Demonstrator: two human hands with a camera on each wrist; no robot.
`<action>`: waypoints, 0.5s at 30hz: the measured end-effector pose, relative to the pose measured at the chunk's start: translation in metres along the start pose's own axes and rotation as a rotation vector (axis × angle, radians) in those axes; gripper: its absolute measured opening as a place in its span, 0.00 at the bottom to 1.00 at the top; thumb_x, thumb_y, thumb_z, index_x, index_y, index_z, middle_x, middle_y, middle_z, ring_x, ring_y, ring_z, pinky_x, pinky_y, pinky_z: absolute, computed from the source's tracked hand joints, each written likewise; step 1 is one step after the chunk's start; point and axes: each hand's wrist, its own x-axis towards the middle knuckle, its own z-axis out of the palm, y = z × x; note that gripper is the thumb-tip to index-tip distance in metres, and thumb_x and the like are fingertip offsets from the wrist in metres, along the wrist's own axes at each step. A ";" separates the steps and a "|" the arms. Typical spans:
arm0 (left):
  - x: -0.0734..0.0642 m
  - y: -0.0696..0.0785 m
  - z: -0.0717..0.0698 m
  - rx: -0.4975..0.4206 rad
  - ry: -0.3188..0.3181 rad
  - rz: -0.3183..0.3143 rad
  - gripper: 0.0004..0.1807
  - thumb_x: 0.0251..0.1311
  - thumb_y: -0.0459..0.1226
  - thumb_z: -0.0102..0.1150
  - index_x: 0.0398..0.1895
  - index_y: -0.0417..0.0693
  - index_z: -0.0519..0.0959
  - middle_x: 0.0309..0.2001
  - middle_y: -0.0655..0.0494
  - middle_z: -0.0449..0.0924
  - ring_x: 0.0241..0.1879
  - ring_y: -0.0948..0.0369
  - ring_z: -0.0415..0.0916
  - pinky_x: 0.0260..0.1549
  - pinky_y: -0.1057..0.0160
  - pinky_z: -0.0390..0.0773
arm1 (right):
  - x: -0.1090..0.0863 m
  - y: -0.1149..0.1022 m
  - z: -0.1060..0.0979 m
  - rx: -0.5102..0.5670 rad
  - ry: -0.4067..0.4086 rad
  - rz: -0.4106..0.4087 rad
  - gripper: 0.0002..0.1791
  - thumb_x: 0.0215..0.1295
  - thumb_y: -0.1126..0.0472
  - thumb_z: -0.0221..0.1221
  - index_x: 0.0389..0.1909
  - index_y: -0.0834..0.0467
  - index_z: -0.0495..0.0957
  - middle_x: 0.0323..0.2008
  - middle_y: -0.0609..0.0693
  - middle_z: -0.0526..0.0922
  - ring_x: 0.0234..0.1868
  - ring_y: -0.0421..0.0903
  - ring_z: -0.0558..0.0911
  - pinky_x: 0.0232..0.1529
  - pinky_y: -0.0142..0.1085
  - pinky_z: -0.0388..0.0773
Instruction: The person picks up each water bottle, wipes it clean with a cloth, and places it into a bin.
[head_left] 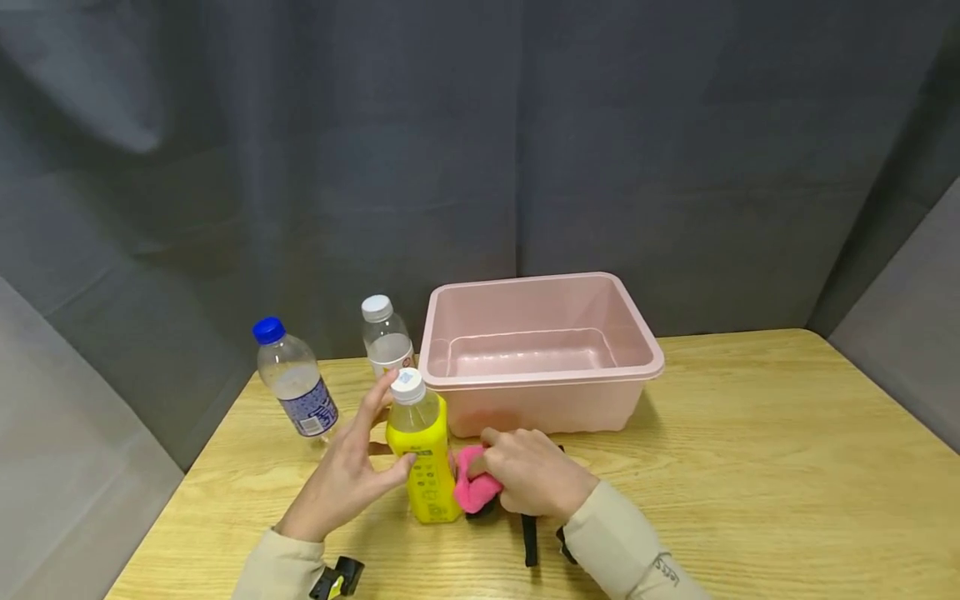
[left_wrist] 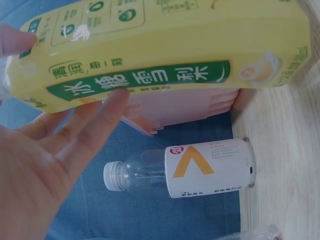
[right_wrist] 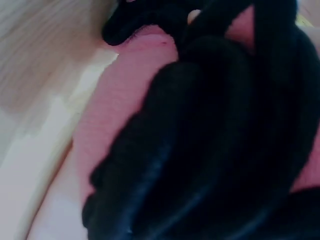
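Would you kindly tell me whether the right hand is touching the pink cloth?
Touching: the head view shows the right hand gripping the pink cloth, with its fingers against the fabric.

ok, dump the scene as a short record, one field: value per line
Left grip: thumb and fingers around yellow bottle
Right grip: holding pink cloth
Bin: pink, behind yellow bottle and cloth
Other bottles: white-capped clear bottle, left of bin; blue-capped bottle, further left
Surface: wood-grain table
Backdrop: dark curtain
Unclear: black strips against cloth in right wrist view, too blurred to identify
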 end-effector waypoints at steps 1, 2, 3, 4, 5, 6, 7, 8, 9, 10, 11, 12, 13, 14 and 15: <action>-0.001 0.000 0.000 0.001 0.002 0.002 0.56 0.49 0.21 0.68 0.80 0.55 0.51 0.61 0.36 0.74 0.53 0.41 0.79 0.37 0.60 0.86 | 0.001 -0.001 -0.002 0.005 0.010 -0.003 0.22 0.42 0.76 0.65 0.37 0.51 0.89 0.32 0.48 0.76 0.22 0.41 0.70 0.22 0.33 0.73; -0.001 0.000 0.000 -0.001 0.003 0.005 0.56 0.49 0.21 0.68 0.80 0.55 0.50 0.60 0.36 0.75 0.53 0.41 0.79 0.37 0.60 0.86 | 0.001 -0.001 -0.004 0.017 0.021 -0.006 0.23 0.42 0.75 0.66 0.38 0.50 0.89 0.33 0.48 0.77 0.24 0.41 0.71 0.23 0.33 0.75; -0.001 0.000 -0.001 -0.001 0.003 0.006 0.56 0.49 0.21 0.68 0.80 0.55 0.50 0.61 0.36 0.75 0.53 0.41 0.79 0.37 0.60 0.86 | 0.001 -0.001 -0.006 0.030 0.040 -0.013 0.24 0.42 0.75 0.66 0.40 0.49 0.89 0.33 0.48 0.77 0.25 0.41 0.72 0.25 0.34 0.76; -0.001 0.000 -0.001 -0.004 0.002 0.006 0.56 0.49 0.20 0.68 0.80 0.55 0.50 0.61 0.36 0.75 0.53 0.41 0.79 0.37 0.60 0.86 | 0.001 -0.001 -0.009 0.045 0.064 -0.017 0.25 0.42 0.75 0.67 0.41 0.48 0.89 0.34 0.47 0.77 0.25 0.41 0.73 0.26 0.34 0.76; -0.001 0.000 -0.001 -0.006 0.000 0.008 0.56 0.49 0.20 0.67 0.80 0.55 0.50 0.61 0.36 0.74 0.53 0.41 0.79 0.37 0.60 0.86 | 0.000 -0.001 -0.013 0.063 0.092 -0.019 0.25 0.42 0.75 0.68 0.42 0.49 0.89 0.33 0.47 0.76 0.25 0.41 0.73 0.25 0.33 0.75; -0.001 0.000 -0.001 -0.008 0.000 0.009 0.56 0.50 0.21 0.67 0.80 0.56 0.50 0.61 0.36 0.74 0.53 0.40 0.79 0.37 0.61 0.86 | -0.001 -0.001 -0.017 0.089 0.126 -0.022 0.25 0.43 0.75 0.68 0.42 0.49 0.88 0.34 0.47 0.76 0.25 0.41 0.74 0.26 0.33 0.75; -0.001 0.000 -0.001 -0.009 0.000 0.010 0.56 0.50 0.21 0.67 0.80 0.56 0.50 0.61 0.36 0.74 0.53 0.41 0.79 0.37 0.61 0.86 | -0.002 -0.001 -0.020 0.112 0.167 -0.027 0.25 0.43 0.75 0.68 0.43 0.49 0.88 0.35 0.47 0.76 0.26 0.42 0.74 0.26 0.33 0.75; -0.001 0.000 -0.001 -0.011 -0.001 0.010 0.56 0.50 0.21 0.67 0.80 0.56 0.50 0.61 0.36 0.74 0.53 0.41 0.79 0.37 0.61 0.86 | -0.003 0.000 -0.024 0.127 0.211 -0.034 0.25 0.43 0.75 0.68 0.43 0.50 0.88 0.35 0.47 0.76 0.26 0.42 0.74 0.26 0.32 0.75; -0.001 0.000 -0.001 -0.011 -0.001 0.012 0.56 0.50 0.21 0.67 0.80 0.55 0.50 0.61 0.36 0.74 0.53 0.41 0.79 0.37 0.61 0.86 | -0.004 0.001 -0.027 0.136 0.257 -0.043 0.25 0.43 0.75 0.68 0.44 0.50 0.87 0.37 0.48 0.77 0.26 0.42 0.75 0.27 0.32 0.76; -0.001 -0.001 -0.001 -0.013 -0.002 0.013 0.56 0.50 0.21 0.67 0.80 0.55 0.50 0.61 0.35 0.74 0.53 0.41 0.79 0.37 0.61 0.86 | -0.005 0.001 -0.031 0.148 0.305 -0.052 0.26 0.43 0.76 0.68 0.44 0.50 0.87 0.39 0.49 0.77 0.27 0.43 0.76 0.28 0.33 0.77; -0.001 -0.001 -0.001 -0.013 -0.002 0.013 0.56 0.50 0.21 0.67 0.80 0.55 0.50 0.61 0.35 0.74 0.53 0.41 0.79 0.37 0.60 0.86 | -0.005 0.002 -0.033 0.159 0.355 -0.062 0.26 0.43 0.77 0.67 0.44 0.51 0.87 0.40 0.49 0.78 0.28 0.43 0.77 0.29 0.34 0.78; -0.001 -0.001 -0.001 -0.014 -0.002 0.011 0.56 0.50 0.21 0.67 0.80 0.55 0.50 0.61 0.35 0.74 0.53 0.41 0.79 0.37 0.60 0.86 | -0.006 0.002 -0.036 0.166 0.405 -0.072 0.26 0.43 0.77 0.67 0.45 0.52 0.87 0.41 0.50 0.79 0.30 0.44 0.78 0.31 0.35 0.79; -0.001 -0.001 -0.001 -0.015 -0.002 0.009 0.56 0.50 0.21 0.67 0.80 0.55 0.50 0.61 0.35 0.74 0.53 0.41 0.79 0.37 0.60 0.86 | -0.006 0.003 -0.038 0.173 0.453 -0.082 0.26 0.43 0.77 0.67 0.45 0.52 0.87 0.42 0.50 0.79 0.32 0.45 0.79 0.33 0.36 0.81; -0.001 -0.001 -0.001 -0.017 -0.002 0.006 0.56 0.50 0.21 0.67 0.80 0.55 0.50 0.61 0.35 0.74 0.53 0.41 0.79 0.37 0.60 0.86 | -0.006 0.003 -0.039 0.184 0.498 -0.090 0.26 0.43 0.77 0.67 0.45 0.53 0.87 0.43 0.51 0.80 0.34 0.46 0.80 0.34 0.37 0.82; -0.001 -0.001 -0.001 -0.019 -0.001 0.004 0.56 0.50 0.21 0.67 0.80 0.55 0.50 0.61 0.35 0.74 0.53 0.41 0.79 0.37 0.59 0.86 | -0.005 0.004 -0.041 0.203 0.541 -0.095 0.26 0.44 0.78 0.67 0.46 0.54 0.87 0.43 0.52 0.80 0.35 0.47 0.81 0.36 0.38 0.82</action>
